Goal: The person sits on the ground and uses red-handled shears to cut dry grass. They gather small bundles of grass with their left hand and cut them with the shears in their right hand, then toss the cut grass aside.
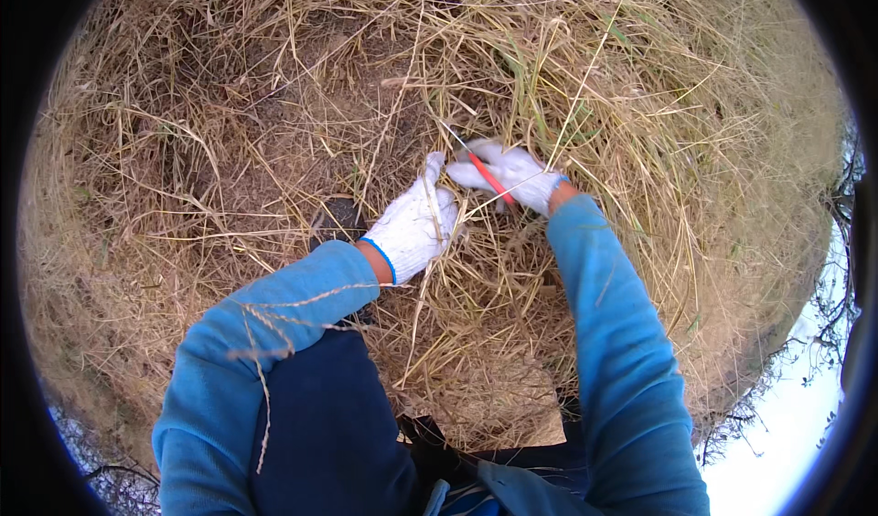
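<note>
White knitted gloves cover both hands. My left hand [415, 224], in a glove with a blue cuff edge, is closed around a few dry grass stalks [433, 217] near the middle of the view. Just right of it, my right hand [511, 171] grips a tool with a red handle [489, 177]. A thin metal part [454, 134] extends from the handle up and to the left, over the grass; its far end is hard to make out among the stems. The right glove is slightly blurred. Long loose stalks cross both hands.
Dry grass [638, 104] surrounds the hands, with some green blades among it. Barer soil [343, 97] shows at the upper left. A dark shoe [337, 219] lies beside my left wrist, and my dark-trousered leg [322, 406] is below. Branches stand against the sky at the lower right.
</note>
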`<state>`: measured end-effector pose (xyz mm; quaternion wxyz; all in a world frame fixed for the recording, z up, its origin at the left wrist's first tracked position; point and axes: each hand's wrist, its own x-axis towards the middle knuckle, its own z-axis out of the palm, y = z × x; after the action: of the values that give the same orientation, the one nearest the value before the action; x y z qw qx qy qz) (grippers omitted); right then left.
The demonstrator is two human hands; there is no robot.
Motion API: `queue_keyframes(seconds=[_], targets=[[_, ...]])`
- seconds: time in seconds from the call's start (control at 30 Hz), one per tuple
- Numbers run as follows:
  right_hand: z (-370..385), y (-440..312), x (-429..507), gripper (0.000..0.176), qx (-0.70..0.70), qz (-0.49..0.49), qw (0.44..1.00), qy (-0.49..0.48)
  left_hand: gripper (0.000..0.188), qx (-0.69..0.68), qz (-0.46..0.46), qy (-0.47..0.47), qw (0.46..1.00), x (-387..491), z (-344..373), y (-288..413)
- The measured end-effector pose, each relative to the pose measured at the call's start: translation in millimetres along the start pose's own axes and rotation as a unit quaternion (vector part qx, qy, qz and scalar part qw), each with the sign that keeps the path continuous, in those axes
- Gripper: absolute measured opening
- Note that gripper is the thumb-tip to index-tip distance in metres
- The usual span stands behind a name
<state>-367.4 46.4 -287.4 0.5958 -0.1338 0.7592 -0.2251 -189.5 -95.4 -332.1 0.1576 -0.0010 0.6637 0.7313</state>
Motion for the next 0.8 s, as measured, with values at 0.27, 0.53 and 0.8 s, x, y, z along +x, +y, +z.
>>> queue_keyframes(seconds=[0.27, 0.53, 0.8], targets=[[15, 10, 2, 0.055, -0.049, -0.073, 0.996, 0.024, 0.003, 0.339, 0.044, -0.03, 0.939, -10, 9, -8], [27, 85, -44, 0.075, 0.042, -0.009, 0.999, -0.009, 0.025, 0.292, 0.026, -0.076, 0.953, -17, 12, 5], [28, 18, 0, 0.059, 0.073, 0.029, 0.996, -0.04, 0.014, 0.672, 0.134, -0.162, 0.71, -15, 6, 45]])
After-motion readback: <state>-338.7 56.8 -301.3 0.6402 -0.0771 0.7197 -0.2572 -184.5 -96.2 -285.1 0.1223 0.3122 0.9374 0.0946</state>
